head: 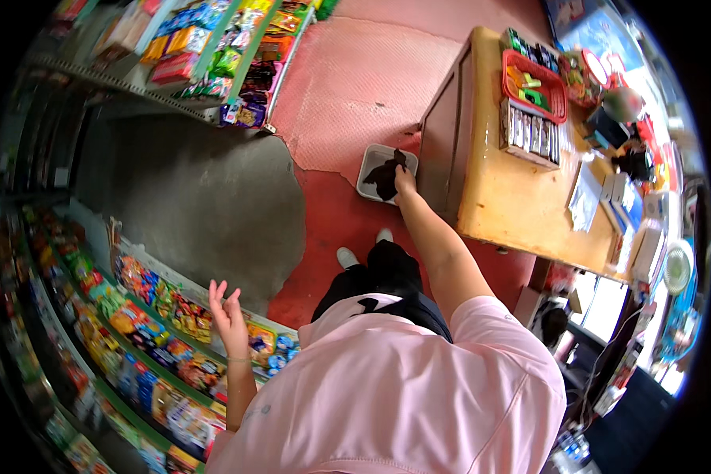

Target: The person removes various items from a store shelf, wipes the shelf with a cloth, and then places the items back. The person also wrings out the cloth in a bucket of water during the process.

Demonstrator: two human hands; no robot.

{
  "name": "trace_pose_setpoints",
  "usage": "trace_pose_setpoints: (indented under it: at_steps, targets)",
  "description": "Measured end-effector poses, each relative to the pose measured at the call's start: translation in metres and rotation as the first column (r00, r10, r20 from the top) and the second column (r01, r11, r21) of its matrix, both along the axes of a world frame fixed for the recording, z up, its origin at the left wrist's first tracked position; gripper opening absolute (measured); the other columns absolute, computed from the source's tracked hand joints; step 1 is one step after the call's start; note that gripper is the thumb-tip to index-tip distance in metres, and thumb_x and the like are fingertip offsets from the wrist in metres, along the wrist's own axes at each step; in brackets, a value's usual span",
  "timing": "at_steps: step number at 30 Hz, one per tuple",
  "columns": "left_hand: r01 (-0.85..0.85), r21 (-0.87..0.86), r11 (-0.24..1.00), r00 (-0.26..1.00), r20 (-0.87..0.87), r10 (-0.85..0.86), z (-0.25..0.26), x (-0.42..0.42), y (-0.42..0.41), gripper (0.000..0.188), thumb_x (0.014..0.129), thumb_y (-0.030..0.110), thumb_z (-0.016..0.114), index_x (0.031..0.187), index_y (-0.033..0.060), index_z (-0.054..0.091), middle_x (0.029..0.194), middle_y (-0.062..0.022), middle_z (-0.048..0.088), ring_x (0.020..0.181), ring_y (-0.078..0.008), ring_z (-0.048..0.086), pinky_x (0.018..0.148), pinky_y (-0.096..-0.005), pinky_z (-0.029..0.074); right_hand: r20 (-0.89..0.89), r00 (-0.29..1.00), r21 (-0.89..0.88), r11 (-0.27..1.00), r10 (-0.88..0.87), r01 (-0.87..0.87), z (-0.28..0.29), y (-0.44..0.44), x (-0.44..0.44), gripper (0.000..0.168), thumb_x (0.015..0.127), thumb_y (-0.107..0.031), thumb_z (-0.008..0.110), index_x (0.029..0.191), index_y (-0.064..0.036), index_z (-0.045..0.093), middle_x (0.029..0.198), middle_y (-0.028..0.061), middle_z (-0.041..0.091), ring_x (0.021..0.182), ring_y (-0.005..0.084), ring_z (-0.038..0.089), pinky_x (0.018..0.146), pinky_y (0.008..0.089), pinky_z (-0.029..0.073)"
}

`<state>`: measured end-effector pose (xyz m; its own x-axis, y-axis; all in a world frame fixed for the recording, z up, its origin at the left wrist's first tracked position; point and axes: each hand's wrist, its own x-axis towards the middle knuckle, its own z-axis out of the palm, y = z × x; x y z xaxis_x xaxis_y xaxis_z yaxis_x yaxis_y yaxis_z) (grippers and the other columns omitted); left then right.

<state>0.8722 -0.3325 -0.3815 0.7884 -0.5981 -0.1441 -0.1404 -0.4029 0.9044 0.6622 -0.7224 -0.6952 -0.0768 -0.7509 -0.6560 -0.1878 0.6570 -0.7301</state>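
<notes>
My right hand grips a dark, limp cloth at its side, over a white rectangular basin near the foot of the wooden counter. Whether the cloth touches the bottom of the basin I cannot tell. My left hand is raised with its fingers apart and holds nothing. Beyond and below it are shelves of packaged snacks. Between the basin and my body, my white shoes stand on the red floor.
A wooden counter at the right bears a red plastic basket, a box of wrapped packets and several other goods. A snack shelf juts out at upper left. The floor has a grey patch beside a torn red covering.
</notes>
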Motion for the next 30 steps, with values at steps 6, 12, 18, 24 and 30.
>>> trace_pose_setpoints:
  at_steps: [6,12,18,24,30]
  targets:
    - [0.348,0.146,0.926,0.937,-0.025,-0.348,-0.020,0.040,-0.116,0.056,0.091,0.003,0.045,0.142,0.0079,0.023,0.136,-0.0137,0.039,0.107,-0.0187,0.055,0.088,-0.0276,0.043,-0.116,0.986,0.213,0.972,0.121,-0.094,-0.041,-0.013,0.020,0.058,0.087,-0.033,0.052,0.134,-0.001,0.039,0.133,0.0189,0.046,0.120,0.0320,0.046,0.095,0.0377,0.038]
    - [0.572,0.209,0.793,0.819,-0.194,-0.540,-0.083,0.079,-0.197,0.051,0.091,0.003,0.047,0.139,0.0060,0.030,0.135,-0.0140,0.040,0.108,-0.0192,0.055,0.090,-0.0280,0.042,-0.057,0.970,0.177,0.959,0.235,-0.222,-0.140,0.026,0.010,0.036,0.083,-0.029,0.058,0.108,-0.004,0.062,0.098,0.0098,0.064,0.089,0.0196,0.059,0.077,0.0325,0.046]
    - [0.844,0.086,0.529,0.515,-0.408,-0.754,-0.221,0.121,-0.305,0.040,0.093,0.009,0.047,0.132,0.0035,0.041,0.130,-0.0130,0.048,0.111,-0.0184,0.053,0.092,-0.0290,0.041,-0.154,0.980,0.165,0.981,0.125,-0.099,-0.193,0.069,-0.017,0.031,0.083,-0.026,0.058,0.103,-0.003,0.064,0.087,0.0072,0.065,0.075,0.0155,0.060,0.067,0.0309,0.048]
    - [0.865,0.061,0.497,0.343,-0.796,-0.500,-0.378,0.084,-0.393,0.043,0.095,0.022,0.045,0.136,0.0092,0.038,0.135,-0.0063,0.044,0.123,-0.0163,0.041,0.099,-0.0299,0.033,-0.348,0.906,0.173,0.966,0.241,-0.191,-0.252,0.032,-0.004,0.029,0.082,-0.022,0.058,0.105,-0.006,0.063,0.092,0.0128,0.066,0.080,0.0220,0.062,0.073,0.0359,0.049]
    - [0.703,0.012,0.711,0.177,-0.971,-0.159,-0.512,0.031,-0.426,0.051,0.094,0.025,0.047,0.141,0.0166,0.029,0.140,0.0027,0.037,0.121,-0.0142,0.038,0.096,-0.0332,0.034,-0.518,0.753,0.252,0.913,0.406,-0.320,-0.368,-0.055,0.012,0.034,0.084,-0.018,0.052,0.117,-0.009,0.055,0.122,0.0174,0.053,0.106,0.0361,0.054,0.089,0.0437,0.044]
